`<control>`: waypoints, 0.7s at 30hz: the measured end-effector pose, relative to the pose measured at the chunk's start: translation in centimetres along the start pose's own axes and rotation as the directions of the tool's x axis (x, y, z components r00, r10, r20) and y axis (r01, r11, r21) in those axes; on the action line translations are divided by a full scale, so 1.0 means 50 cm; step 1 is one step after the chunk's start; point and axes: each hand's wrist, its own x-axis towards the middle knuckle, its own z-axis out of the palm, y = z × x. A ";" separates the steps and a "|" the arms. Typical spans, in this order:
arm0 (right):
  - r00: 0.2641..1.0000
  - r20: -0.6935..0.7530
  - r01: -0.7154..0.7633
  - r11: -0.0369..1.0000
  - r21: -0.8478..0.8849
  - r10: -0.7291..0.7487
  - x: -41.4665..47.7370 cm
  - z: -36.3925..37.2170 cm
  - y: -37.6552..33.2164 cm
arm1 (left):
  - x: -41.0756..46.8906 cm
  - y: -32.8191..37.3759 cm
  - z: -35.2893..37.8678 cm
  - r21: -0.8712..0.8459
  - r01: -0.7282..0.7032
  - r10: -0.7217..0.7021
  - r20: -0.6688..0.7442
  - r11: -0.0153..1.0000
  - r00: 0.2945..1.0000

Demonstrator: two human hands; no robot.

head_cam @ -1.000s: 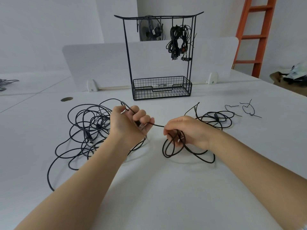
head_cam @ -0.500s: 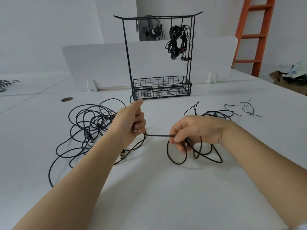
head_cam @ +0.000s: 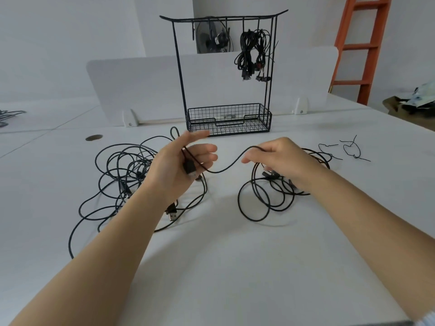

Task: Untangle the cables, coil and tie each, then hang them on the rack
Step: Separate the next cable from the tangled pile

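Fingertips (head_cam: 250, 158) of the right hand (head_cam: 282, 162) are pinching a thin black cable (head_cam: 219, 171), the knuckles arching over it and the palm facing down. From that pinch the cable is sagging in a shallow curve toward the left hand (head_cam: 176, 168), which is hovering with its fingers stretched out loosely, clamping nothing; the cable is running across its palm, and its black USB plug (head_cam: 189, 169) is hanging against the heel of the hand. Any marking on the plug is too small to read. Beneath the right hand a loose coil (head_cam: 256, 203) of the same black cord is lying in several overlapping loops on the white table (head_cam: 223, 267). Behind the left wrist a larger tangle of cables (head_cam: 122, 165) is spreading out, with a second USB plug (head_cam: 171, 214) lying beside the forearm. To the right, well apart from the coil, a few black twist ties (head_cam: 352, 150) are lying on the table. Farther back the black wire rack (head_cam: 179, 74) is standing upright, its basket (head_cam: 228, 123) at the bottom and coiled bundles (head_cam: 249, 55) hanging from hooks near its right post. A white divider panel (head_cam: 141, 85) is standing behind the rack, and an orange ladder (head_cam: 360, 43) is leaning at the far right.
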 end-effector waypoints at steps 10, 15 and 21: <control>0.998 0.029 0.049 0.942 0.332 -0.062 -0.002 -0.003 0.002 | 0.007 -0.004 -0.011 0.460 0.006 0.036 -0.084 0.888 0.996; 0.993 -0.021 0.118 0.945 0.305 -0.117 -0.009 0.005 -0.011 | -0.005 -0.014 0.003 0.727 0.073 -0.219 0.108 0.683 0.970; 0.991 -0.056 0.130 0.950 0.285 -0.119 -0.009 0.011 -0.010 | -0.024 -0.009 0.015 0.836 0.057 -0.468 0.248 0.545 0.848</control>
